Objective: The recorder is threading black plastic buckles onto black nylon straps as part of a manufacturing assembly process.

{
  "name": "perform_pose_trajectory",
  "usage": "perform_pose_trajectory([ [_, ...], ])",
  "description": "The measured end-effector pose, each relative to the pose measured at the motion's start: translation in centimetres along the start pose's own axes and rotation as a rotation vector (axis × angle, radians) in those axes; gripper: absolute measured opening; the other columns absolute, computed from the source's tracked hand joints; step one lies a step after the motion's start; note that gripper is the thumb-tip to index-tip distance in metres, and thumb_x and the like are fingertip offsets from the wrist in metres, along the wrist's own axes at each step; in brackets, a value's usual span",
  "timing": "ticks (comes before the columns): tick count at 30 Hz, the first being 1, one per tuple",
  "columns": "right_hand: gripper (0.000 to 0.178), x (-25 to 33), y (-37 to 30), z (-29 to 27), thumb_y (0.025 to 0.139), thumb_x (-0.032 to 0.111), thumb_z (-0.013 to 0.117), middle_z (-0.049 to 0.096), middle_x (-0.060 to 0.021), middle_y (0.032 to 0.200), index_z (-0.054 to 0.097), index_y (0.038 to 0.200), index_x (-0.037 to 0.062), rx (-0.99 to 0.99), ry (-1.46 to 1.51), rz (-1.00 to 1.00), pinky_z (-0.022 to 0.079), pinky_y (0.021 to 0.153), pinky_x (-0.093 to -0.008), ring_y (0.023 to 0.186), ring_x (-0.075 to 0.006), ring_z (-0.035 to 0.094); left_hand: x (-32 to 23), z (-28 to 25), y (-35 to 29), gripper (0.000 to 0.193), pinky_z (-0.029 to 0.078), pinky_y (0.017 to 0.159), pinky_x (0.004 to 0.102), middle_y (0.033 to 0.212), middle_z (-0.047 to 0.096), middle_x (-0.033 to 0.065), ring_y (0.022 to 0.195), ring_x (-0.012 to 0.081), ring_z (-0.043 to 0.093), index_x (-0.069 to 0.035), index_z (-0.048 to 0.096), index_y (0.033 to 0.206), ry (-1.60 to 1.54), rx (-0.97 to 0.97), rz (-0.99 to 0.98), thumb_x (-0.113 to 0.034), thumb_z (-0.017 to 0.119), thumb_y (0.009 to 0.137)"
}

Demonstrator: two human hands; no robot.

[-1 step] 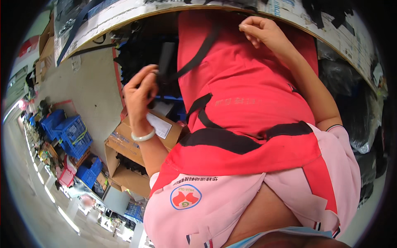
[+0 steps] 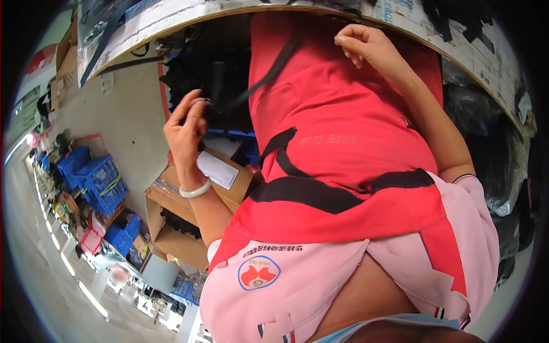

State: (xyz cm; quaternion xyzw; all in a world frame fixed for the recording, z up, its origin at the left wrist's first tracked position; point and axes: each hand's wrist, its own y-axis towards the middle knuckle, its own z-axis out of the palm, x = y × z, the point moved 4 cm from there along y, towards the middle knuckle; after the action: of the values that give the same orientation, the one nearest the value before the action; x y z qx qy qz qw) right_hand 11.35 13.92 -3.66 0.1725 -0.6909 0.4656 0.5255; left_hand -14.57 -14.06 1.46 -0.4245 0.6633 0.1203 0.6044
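Black strap, upper centre, bowed (presumably slack) before red apron. Left hand, left of centre: fingers curled near strap's lower end; blur, grip indeterminable. Right hand, upper right: thumb and forefinger pressed together, nothing visible between.

blurred black strap, worktable cut off

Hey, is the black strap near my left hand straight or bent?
Bent: the black strap curves across the red apron toward your left hand. I cannot tell whether it is held; it blurs there.
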Motion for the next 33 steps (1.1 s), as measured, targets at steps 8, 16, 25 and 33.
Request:
perform_pose_trajectory([
  [8, 0.029, 2.2, -1.0, 8.4, 0.093, 0.025, 0.06, 0.062, -0.0028, 0.076, 0.061, 0.111, 0.0023, 0.497, -0.121, 0.081, 0.045, 0.05, -0.0211, 0.058, -0.0072, 0.057, 0.3, 7.7, 0.7, 0.02, 0.028, 0.038, 0.0178, 0.075, 0.061, 0.0017, 0.051, 0.0044, 0.048, -0.001, 0.067, 0.1, -0.457, -0.135, 0.058, -0.019, 0.063, 0.092],
  [16, 0.024, 0.6, -0.9, 7.1, 0.092, 0.029, 0.064, 0.06, -0.0003, 0.072, 0.067, 0.1, 0.0067, 0.474, 0.281, 0.192, 0.042, 0.052, -0.0159, 0.057, -0.0029, 0.054, -3.4, 17.5, 3.5, 0.021, 0.034, 0.043, 0.0195, 0.081, 0.057, 0.0028, 0.061, 0.0094, 0.049, -0.003, 0.058, 0.111, -0.91, 0.318, -0.039, -0.016, 0.058, 0.094],
  [25, 0.024, 1.2, -1.0, 3.9, 0.094, 0.03, 0.062, 0.057, 0.0028, 0.068, 0.061, 0.094, 0.006, 0.374, 0.365, 0.163, 0.04, 0.046, -0.0156, 0.052, -0.0028, 0.051, -0.7, 16.5, 2.9, 0.036, 0.038, 0.045, 0.0213, 0.09, 0.059, 0.0046, 0.065, 0.0095, 0.053, -0.001, 0.055, 0.126, -0.431, 0.532, -0.121, -0.008, 0.06, 0.092],
  [33, 0.017, 2.6, -2.0, 2.0, 0.091, 0.02, 0.064, 0.063, -0.0022, 0.073, 0.062, 0.098, 0.0045, 0.311, 0.331, 0.087, 0.048, 0.048, -0.0196, 0.056, -0.0077, 0.059, -2.1, 19.5, 2.2, 0.014, 0.042, 0.047, 0.0215, 0.091, 0.056, 0.0048, 0.065, 0.0108, 0.054, 0.001, 0.067, 0.1, -0.533, 0.723, -0.05, -0.001, 0.062, 0.087],
])
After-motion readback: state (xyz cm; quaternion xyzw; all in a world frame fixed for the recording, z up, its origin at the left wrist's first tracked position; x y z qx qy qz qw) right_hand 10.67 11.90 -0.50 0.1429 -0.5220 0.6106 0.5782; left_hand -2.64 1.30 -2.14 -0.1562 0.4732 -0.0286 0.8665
